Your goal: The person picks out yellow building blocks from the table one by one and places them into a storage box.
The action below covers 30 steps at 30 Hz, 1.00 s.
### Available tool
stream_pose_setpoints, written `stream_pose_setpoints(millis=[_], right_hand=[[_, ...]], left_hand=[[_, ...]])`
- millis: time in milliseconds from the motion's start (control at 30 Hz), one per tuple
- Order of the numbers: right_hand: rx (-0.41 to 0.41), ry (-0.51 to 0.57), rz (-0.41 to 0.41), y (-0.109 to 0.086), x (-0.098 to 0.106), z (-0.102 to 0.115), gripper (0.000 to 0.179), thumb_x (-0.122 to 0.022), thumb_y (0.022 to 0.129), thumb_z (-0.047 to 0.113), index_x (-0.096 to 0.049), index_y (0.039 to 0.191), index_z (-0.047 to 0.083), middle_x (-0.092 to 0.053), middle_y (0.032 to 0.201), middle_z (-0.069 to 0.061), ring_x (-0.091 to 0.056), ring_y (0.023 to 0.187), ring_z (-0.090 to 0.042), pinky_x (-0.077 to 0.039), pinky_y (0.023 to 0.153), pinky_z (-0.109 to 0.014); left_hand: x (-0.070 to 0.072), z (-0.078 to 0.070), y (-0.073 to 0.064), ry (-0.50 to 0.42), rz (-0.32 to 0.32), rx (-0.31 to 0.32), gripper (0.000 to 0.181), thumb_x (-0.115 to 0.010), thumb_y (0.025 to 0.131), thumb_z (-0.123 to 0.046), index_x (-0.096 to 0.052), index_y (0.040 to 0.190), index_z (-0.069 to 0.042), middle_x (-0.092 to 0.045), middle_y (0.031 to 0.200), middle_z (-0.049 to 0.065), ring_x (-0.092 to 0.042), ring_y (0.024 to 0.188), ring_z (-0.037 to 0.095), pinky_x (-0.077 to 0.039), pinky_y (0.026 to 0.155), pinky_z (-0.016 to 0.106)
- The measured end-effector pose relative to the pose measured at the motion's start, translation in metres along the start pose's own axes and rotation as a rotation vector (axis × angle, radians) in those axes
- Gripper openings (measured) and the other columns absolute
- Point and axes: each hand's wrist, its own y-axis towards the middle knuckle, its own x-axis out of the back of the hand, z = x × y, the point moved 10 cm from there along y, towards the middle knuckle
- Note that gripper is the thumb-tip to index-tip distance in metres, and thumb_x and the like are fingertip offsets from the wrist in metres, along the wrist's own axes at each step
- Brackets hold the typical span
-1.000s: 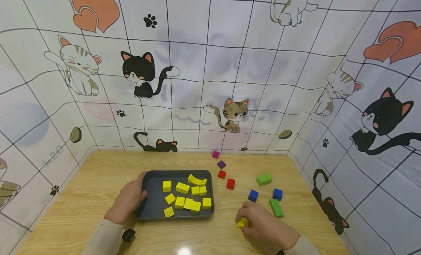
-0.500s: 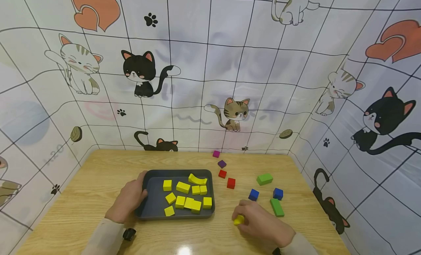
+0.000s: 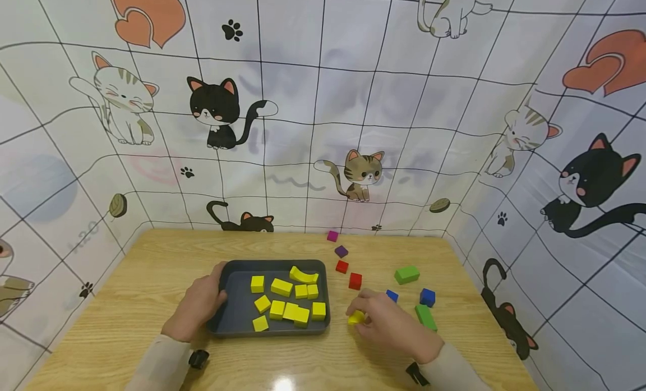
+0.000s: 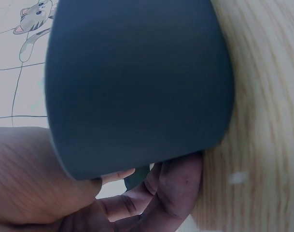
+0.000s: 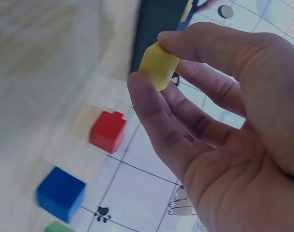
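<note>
A dark grey tray (image 3: pixel 237 330) lies on the wooden table, with several yellow blocks inside, one of them curved (image 3: pixel 303 275). My left hand (image 3: pixel 197 304) holds the tray by its left side. From the left wrist view, the tray's grey outer wall (image 4: pixel 142 87) fills the middle, with thumb and fingers round its edge. Just right of the tray, my right hand (image 3: pixel 391 321) pinches a yellow block (image 5: pixel 159 66) between thumb and fingertips. Under that hand a blue block (image 3: pixel 392 295) is partly hidden.
Right of the tray lie two red blocks (image 3: pixel 355 281), a purple block (image 3: pixel 341 251) and a magenta block (image 3: pixel 332 236). Farther right are two green blocks (image 3: pixel 406 275) and another blue block (image 3: pixel 427 297). A cat-patterned sheet (image 3: pixel 287 99) stands behind the table and along its sides.
My right hand has moved left and away from me toward the tray, with the yellow block in its fingers. The left hand and tray stay in place.
</note>
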Motion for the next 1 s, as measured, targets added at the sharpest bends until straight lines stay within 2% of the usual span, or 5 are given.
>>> stream_pose_setpoints(millis=[200,400,667,833,1000], right_hand=[[0.071,-0.027,-0.066,0.017,0.014,0.014,0.022,-0.09,0.099,0.006,-0.086,0.121,0.009,-0.074,0.113,-0.002,-0.076,0.09,-0.011,-0.063,0.08,-0.02],[0.1,-0.031,-0.094,0.041,0.018,0.025,0.023,-0.089,0.102,0.008,-0.085,0.125,0.009,-0.075,0.116,-0.004,-0.077,0.094,-0.014,-0.063,0.082,-0.02],[0.168,-0.041,-0.128,0.069,0.019,0.043,0.022,-0.087,0.103,0.006,-0.085,0.125,0.007,-0.074,0.118,-0.007,-0.078,0.095,-0.023,-0.066,0.084,-0.024],[0.158,-0.057,-0.113,0.089,0.018,0.048,0.025,-0.085,0.104,0.008,-0.085,0.129,0.008,-0.073,0.117,-0.007,-0.072,0.092,-0.02,-0.059,0.081,-0.021],[0.146,-0.072,-0.082,0.113,0.016,0.055,0.027,-0.084,0.106,0.011,-0.085,0.133,0.01,-0.074,0.121,-0.005,-0.06,0.088,-0.011,-0.057,0.081,-0.022]], left_hand=[[0.003,-0.001,-0.003,0.007,-0.01,-0.002,0.073,-0.073,0.104,0.001,-0.04,0.167,0.014,-0.079,0.111,0.034,-0.069,0.079,0.03,-0.061,0.072,0.051],[0.005,0.0,-0.005,0.006,-0.016,-0.011,0.074,-0.074,0.104,0.0,-0.04,0.168,0.014,-0.079,0.108,0.033,-0.067,0.076,0.028,-0.058,0.07,0.048],[-0.003,0.003,0.0,-0.017,-0.043,-0.048,0.071,-0.073,0.101,0.002,-0.045,0.165,0.011,-0.077,0.095,0.026,-0.061,0.071,0.025,-0.055,0.066,0.045],[0.0,-0.001,0.0,-0.029,0.002,-0.002,0.072,-0.074,0.104,0.0,-0.043,0.168,0.01,-0.074,0.089,0.019,-0.06,0.071,0.024,-0.052,0.066,0.042],[0.0,0.0,-0.002,-0.033,0.006,0.01,0.073,-0.074,0.105,-0.001,-0.042,0.17,0.009,-0.071,0.084,0.015,-0.058,0.068,0.023,-0.049,0.063,0.04]])
